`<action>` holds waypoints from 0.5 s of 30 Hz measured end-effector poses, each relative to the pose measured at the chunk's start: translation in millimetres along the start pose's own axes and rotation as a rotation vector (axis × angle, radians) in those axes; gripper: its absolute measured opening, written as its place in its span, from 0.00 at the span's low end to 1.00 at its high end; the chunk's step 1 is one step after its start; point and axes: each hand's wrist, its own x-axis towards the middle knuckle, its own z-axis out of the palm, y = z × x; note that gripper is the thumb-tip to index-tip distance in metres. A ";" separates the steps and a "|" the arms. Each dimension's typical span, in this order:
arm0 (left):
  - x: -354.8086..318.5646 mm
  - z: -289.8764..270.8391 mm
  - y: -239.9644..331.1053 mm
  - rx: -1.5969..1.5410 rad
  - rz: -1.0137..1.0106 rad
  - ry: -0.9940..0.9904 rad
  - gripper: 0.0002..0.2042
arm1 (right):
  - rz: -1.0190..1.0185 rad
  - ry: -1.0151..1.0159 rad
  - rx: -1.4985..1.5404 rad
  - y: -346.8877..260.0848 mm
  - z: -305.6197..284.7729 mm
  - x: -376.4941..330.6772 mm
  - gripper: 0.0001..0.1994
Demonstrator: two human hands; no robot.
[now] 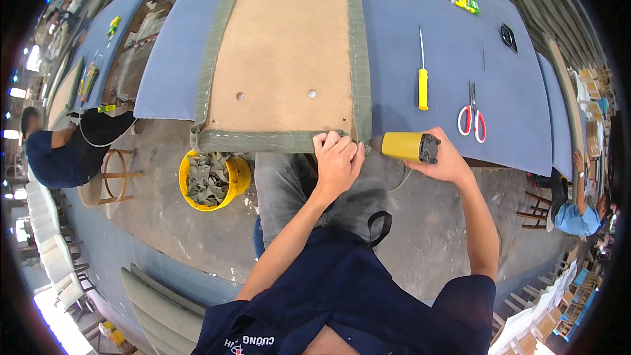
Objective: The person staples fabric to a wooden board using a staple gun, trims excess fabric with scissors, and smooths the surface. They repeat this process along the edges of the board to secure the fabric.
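Observation:
A flat wooden panel (282,39) lies on the blue table, with grey-green fabric (263,141) folded over its edges and fixed along them. My left hand (336,163) has its fingers curled over the near edge close to the right corner, gripping the folded fabric. In my right hand (450,161) is a yellow and black staple gun (402,146), its nose against or very near that same corner. Whether the nose touches the fabric cannot be made out.
On the blue table (394,39) lie a yellow-handled screwdriver (422,89), red-and-white scissors (472,115), a yellow-green box (467,2) and a black object (508,37). A yellow bucket (240,174) of fabric scraps stands below. Other people (59,158) sit left and right.

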 end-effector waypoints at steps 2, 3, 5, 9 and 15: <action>-1.0 -1.1 0.8 0.008 -0.002 -0.002 0.15 | -0.074 -0.004 -0.037 8.6 3.9 1.4 0.31; -0.7 -1.2 0.6 0.003 -0.009 -0.013 0.15 | -0.084 -0.002 -0.034 11.0 4.4 2.4 0.30; 0.5 1.4 0.7 0.008 0.009 0.005 0.15 | -0.108 -0.005 -0.051 15.3 3.4 2.0 0.30; 0.3 2.1 0.4 -0.013 -0.011 0.008 0.15 | -0.083 -0.009 -0.073 16.6 1.5 5.4 0.30; -5.5 0.1 -1.8 0.097 0.014 0.004 0.13 | -0.291 -0.026 -0.103 21.0 -3.0 9.6 0.32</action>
